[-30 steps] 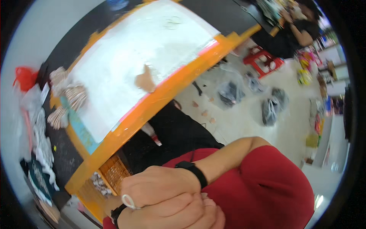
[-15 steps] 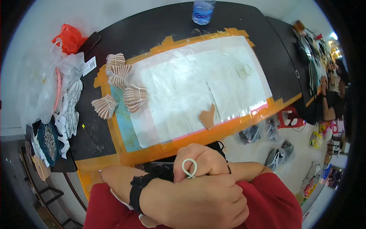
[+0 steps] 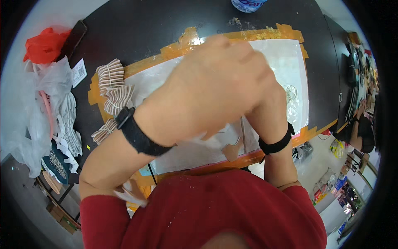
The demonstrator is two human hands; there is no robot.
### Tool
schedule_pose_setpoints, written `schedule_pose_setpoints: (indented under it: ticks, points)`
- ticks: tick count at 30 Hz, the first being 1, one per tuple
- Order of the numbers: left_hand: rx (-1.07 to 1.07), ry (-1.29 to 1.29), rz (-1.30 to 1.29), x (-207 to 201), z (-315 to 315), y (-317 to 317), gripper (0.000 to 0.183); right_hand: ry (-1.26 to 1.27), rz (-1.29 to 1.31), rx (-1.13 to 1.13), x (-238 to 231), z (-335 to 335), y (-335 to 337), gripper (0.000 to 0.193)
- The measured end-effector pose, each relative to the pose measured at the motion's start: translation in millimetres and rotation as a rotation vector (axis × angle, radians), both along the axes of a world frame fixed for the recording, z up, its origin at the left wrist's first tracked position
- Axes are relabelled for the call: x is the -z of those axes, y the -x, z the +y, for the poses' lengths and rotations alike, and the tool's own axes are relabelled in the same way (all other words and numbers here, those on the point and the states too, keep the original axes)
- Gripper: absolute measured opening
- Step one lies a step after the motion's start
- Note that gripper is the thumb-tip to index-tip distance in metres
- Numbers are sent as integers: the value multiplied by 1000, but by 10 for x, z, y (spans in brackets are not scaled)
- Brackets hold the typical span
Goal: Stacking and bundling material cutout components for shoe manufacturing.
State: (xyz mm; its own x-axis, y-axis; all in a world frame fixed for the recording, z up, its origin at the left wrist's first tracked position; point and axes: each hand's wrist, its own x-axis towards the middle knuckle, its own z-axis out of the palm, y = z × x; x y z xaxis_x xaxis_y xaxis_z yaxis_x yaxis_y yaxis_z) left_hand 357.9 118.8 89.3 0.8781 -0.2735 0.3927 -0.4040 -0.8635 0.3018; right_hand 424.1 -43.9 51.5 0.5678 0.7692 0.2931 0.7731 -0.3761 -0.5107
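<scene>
My left hand (image 3: 211, 85) is raised over the white sheet, its fingers curled and smeared by motion. My right hand (image 3: 271, 101) meets it and is mostly hidden behind it, so its fingers do not show. Whatever lies between the hands is out of sight. Below them lies a flat tan cut piece (image 3: 232, 152) with a notched edge, and a thin pointed metal tool (image 3: 243, 137) is beside it. Several pale rubber bands (image 3: 291, 93) lie to the right of my right hand. Left of my hands are banded bundles of striped strips (image 3: 110, 75).
The white sheet (image 3: 298, 62) is taped to a dark table (image 3: 141, 25). A water bottle (image 3: 248, 4) stands at the far edge. Plastic bags (image 3: 25, 112) and a red bag (image 3: 43, 45) are at left. Another person (image 3: 365, 133) sits at far right.
Both hands have risen from near my lap to over the sheet. The pale rubber band that was looped at my fingers is now hidden. The view has shifted.
</scene>
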Motion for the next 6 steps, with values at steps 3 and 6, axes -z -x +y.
schedule_pose_setpoints:
  ticks: [3,6]
  points:
    - [-183,-122,14,340,206,-92,21,64,129,103,-50,-47,-3,11]
    - [-329,-328,-47,358,389,-39,25,-58,162,58,-73,-19,50,10]
